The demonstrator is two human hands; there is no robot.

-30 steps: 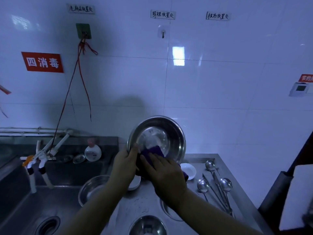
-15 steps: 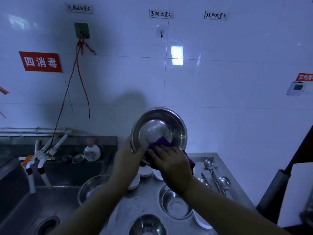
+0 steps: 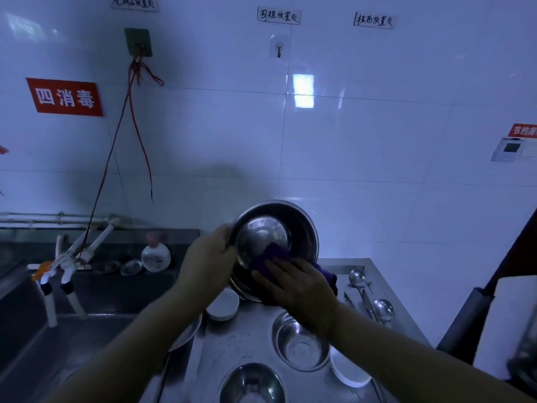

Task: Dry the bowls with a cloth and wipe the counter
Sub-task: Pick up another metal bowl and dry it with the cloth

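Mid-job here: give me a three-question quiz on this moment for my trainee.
1. True or false: the left hand grips the rim of the tilted steel bowl.
2. Which colour is the cloth that the right hand presses into the bowl? A. white B. purple C. green
3. Fill in: the ladles lie on the counter to the ____ of the right hand.

Key: 1 true; 2 B; 3 right.
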